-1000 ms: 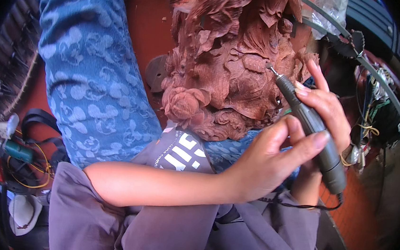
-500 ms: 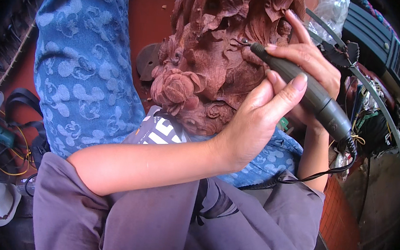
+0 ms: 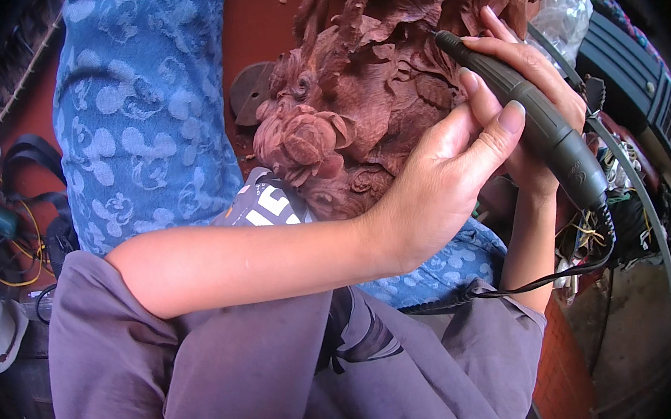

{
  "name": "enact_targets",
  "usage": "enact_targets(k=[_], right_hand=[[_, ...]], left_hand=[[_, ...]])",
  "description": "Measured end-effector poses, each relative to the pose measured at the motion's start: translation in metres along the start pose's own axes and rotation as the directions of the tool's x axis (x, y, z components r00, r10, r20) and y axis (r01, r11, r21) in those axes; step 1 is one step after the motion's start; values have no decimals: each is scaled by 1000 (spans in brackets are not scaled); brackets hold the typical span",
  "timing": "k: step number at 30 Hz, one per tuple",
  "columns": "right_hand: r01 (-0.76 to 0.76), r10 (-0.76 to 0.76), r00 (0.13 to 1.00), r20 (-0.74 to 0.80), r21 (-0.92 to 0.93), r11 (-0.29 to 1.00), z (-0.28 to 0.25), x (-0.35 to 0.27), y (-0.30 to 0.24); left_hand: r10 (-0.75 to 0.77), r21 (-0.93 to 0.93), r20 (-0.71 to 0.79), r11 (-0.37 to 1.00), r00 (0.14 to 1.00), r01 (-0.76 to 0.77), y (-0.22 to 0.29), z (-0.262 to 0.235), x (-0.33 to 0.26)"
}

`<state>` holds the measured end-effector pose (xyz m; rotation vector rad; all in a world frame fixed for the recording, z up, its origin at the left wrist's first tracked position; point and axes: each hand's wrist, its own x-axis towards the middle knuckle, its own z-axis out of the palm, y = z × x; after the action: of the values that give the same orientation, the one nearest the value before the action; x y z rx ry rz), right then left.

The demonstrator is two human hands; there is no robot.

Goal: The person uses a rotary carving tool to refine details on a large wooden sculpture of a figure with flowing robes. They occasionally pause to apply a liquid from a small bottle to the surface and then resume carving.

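A dark grey rotary carving tool (image 3: 532, 107) slants across the upper right, its cable running from its lower end. My right hand (image 3: 560, 101) is closed round the tool from the far side, fingers along its top. My left hand (image 3: 439, 171) reaches across from the left, with its thumb and a fingertip closed against the tool's near side; its other fingers are hidden. The tool's nose meets a reddish-brown wood carving (image 3: 385, 94) with leaves, folds and a large rose-like flower (image 3: 306, 139). The bit at the tip is too small to make out.
Blue patterned cloth (image 3: 149, 105) covers my leg at left. A round dark wooden disc (image 3: 248, 92) lies beside the carving on the red floor (image 3: 261, 11). The black cable (image 3: 532, 287) crosses my right forearm. Cords and a clear plastic bag (image 3: 563, 22) clutter the right.
Both hands and the tool have moved slightly up and to the right. The tool's tip now touches a higher part of the carving, which has shifted a little.
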<state>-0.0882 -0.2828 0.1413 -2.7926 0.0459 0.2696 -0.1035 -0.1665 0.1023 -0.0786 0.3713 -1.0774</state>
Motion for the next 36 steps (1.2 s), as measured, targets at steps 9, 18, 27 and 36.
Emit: enact_targets(k=[9, 18, 27, 36], right_hand=[[-105, 106, 994, 3, -48, 993, 2, 0, -9], [-46, 45, 992, 118, 4, 999, -5, 0, -5], [-113, 119, 990, 73, -81, 990, -1, 1, -11], [-59, 59, 997, 53, 14, 998, -3, -4, 2]], left_hand=[[-48, -26, -28, 999, 998, 48, 4, -1, -3], [-108, 48, -57, 993, 992, 111, 3, -1, -9], [-48, -4, -51, 999, 998, 48, 3, 0, -6], [-43, 35, -46, 998, 998, 44, 3, 2, -7]])
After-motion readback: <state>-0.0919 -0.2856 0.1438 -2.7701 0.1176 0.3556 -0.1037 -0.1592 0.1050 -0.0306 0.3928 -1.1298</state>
